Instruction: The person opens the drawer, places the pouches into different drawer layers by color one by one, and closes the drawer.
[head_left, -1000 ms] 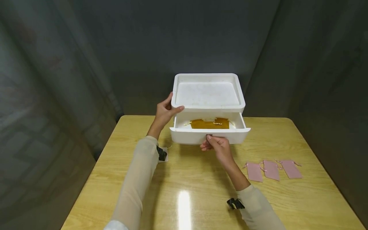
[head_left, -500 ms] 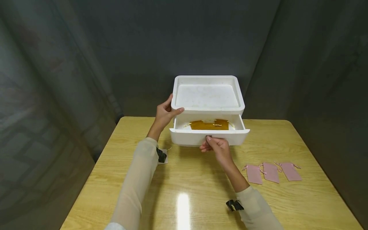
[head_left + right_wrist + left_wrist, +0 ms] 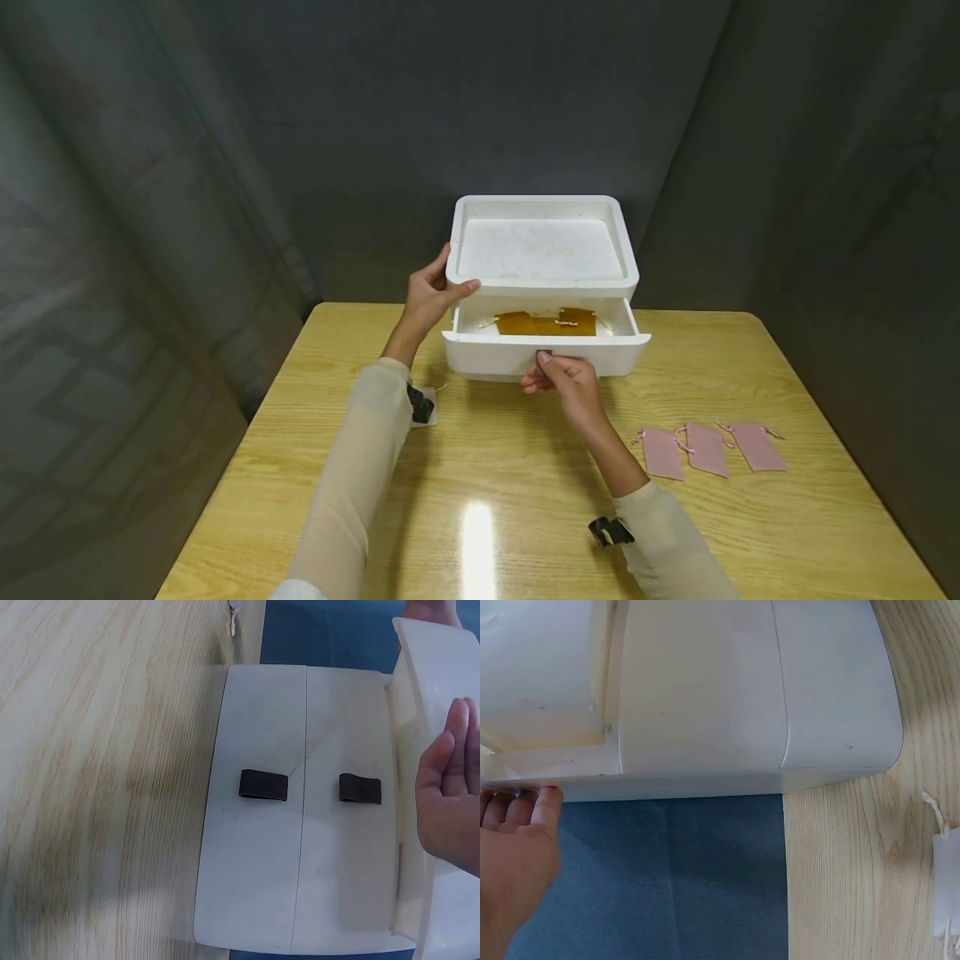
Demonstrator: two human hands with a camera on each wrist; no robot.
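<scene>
Drawer [image 3: 546, 350] part-open, long axis L–R, front toward wearer.
R hand [image 3: 564, 380] pinching drawer's front centre; L hand [image 3: 429, 293] gripping white drawer unit [image 3: 543, 283] at L edge.

a glossy light-wood table [image 3: 525, 500] stands enclosed by dark grey curtain walls [image 3: 450, 100], a light glare on its top.

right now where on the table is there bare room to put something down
Bare tabletop lies between the two forearms, in front of the white drawer box. The near left corner is also bare. It is crowded at the right, where three pink pouches lie in a row, and round the small white pouch beside the left sleeve.
</scene>
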